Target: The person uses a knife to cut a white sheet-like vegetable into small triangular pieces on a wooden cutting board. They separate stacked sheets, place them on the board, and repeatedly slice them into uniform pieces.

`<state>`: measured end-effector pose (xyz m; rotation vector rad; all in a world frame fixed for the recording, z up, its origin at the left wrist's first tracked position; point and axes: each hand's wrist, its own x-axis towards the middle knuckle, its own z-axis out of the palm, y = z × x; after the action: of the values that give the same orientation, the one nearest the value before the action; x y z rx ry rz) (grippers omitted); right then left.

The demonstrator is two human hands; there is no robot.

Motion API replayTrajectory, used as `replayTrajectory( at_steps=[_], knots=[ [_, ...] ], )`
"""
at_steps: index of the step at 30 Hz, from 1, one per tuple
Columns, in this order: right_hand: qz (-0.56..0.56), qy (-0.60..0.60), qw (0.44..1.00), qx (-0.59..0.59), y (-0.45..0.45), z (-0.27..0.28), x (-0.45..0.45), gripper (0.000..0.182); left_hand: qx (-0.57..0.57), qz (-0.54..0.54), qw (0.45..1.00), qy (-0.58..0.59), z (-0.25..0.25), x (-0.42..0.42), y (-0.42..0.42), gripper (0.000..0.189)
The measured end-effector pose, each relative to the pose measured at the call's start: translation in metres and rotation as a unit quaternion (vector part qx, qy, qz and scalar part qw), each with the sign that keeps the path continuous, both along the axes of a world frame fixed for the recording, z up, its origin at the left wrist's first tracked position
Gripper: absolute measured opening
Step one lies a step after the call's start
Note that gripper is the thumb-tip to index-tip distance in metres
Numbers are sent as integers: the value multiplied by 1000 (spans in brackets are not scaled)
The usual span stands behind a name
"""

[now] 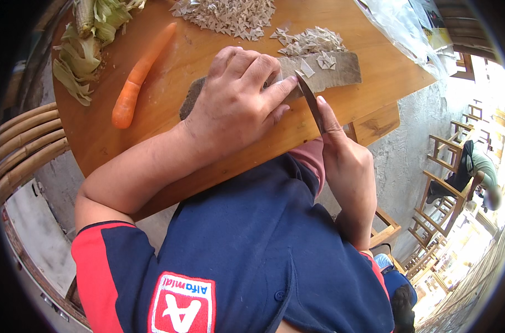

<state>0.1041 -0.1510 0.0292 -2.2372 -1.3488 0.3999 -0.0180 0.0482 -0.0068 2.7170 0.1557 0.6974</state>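
Observation:
A narrow, worn wooden board (pixel 340 73) lies near the edge of the wooden table (pixel 148 141). My left hand (pixel 240 95) rests over the board, its index fingertip beside the knife tip; pale material shows at its fingers, mostly hidden. My right hand (pixel 346 162) grips a small dark-bladed knife (pixel 309 100), index finger along the blade, tip on the board. Small pale triangular pieces (pixel 305 68) lie on the board by the tip. Just behind the board sits a small heap of such pieces (pixel 315 41), and farther back a larger heap (pixel 231 16).
A carrot (pixel 140 79) lies left of my left hand, with corn and husks (pixel 84 50) beyond it. Clear plastic (pixel 402 33) covers the right far corner. Bamboo slats (pixel 32 141) adjoin the left side. A person (pixel 481 166) is among wooden chairs far right.

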Motion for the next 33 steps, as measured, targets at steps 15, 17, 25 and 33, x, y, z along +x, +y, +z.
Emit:
replayTrajectory(
  at_steps=[15, 17, 25, 33],
  knots=[
    [1, -65, 988, -140, 10, 22, -16, 75, 12, 5, 1000, 3, -1, 0, 0, 36],
    [5, -24, 994, -105, 2, 27, -9, 73, 2, 5, 1000, 6, 0, 0, 1, 36],
    [-100, 82, 991, -42, -14, 24, -3, 68, -20, -2, 999, 44, 9, 16, 10, 39],
    [-108, 80, 990, -51, -8, 18, -3, 67, -17, -16, 999, 46, 7, 17, 11, 38]
  ],
)
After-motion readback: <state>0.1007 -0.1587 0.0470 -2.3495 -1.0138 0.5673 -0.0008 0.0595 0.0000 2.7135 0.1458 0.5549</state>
